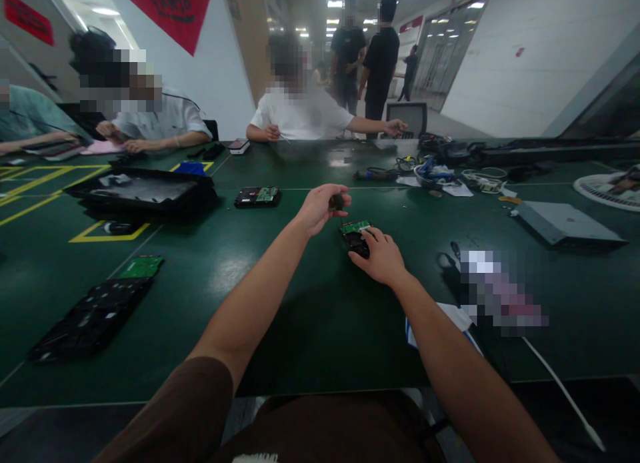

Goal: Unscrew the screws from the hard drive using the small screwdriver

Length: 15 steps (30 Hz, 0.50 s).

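My left hand [320,211] is closed around the dark handle of a screwdriver [338,201]. Its thin shaft points down at the near hard drive's green circuit board. Below it, the hard drive [355,235] lies on the table with its board side up, black casing around the board. My right hand [381,255] rests on the drive's right and near edges, thumb and fingers gripping its sides. Those fingers cover part of the casing. The screwdriver's tip is too small to make out against the board.
Another hard drive [257,196] lies beyond my left forearm. More drives [100,309] sit in a row at left, near a black tray [145,186]. At right are a grey metal box [567,223], a cable bundle [435,173] and a white cable [565,386]. People sit across the green table [300,343].
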Motion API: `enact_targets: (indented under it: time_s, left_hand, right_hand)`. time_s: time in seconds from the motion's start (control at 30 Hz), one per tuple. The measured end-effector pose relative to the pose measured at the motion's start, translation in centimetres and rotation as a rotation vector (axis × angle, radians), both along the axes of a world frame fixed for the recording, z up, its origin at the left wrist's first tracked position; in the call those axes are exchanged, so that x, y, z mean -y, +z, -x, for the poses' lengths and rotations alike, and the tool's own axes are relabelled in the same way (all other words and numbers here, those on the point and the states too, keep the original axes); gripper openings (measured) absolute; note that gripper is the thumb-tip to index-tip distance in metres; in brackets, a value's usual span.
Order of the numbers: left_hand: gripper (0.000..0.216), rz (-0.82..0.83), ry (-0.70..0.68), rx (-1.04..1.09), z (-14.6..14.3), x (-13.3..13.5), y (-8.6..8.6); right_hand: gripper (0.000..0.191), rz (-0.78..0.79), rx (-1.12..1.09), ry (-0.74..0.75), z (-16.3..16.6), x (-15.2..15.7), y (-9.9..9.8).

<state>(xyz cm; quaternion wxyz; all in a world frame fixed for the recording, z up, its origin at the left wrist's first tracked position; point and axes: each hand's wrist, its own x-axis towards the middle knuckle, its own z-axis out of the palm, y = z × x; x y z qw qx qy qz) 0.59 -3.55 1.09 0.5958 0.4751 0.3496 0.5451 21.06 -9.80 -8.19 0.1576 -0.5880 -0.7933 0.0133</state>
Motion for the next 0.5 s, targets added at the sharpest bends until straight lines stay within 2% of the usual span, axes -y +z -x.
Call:
enact_targets:
  time_s: [0.1, 0.27, 0.37, 0.5]
  left_hand:
    - [0.015, 0.002, 0.058, 0.003, -0.03, -0.24, -0.18]
    - [0.017, -0.112, 0.169, -0.172, 0.18, -0.65, -0.42]
    - [0.019, -0.111, 0.112, -0.177, 0.14, -0.38, -0.17]
    - [0.016, -0.016, 0.082, -0.089, -0.06, -0.03, 0.13]
  right_hand:
    - [0.079, 0.007, -0.001, 0.002, -0.01, -0.01, 0.0]
    - [0.078, -0.005, -0.007, 0.0, 0.0, 0.03, -0.07]
    - [0.078, -0.008, -0.002, -0.002, 0.02, 0.03, -0.1]
    - [0.078, -0.007, -0.009, -0.006, 0.0, 0.01, -0.11]
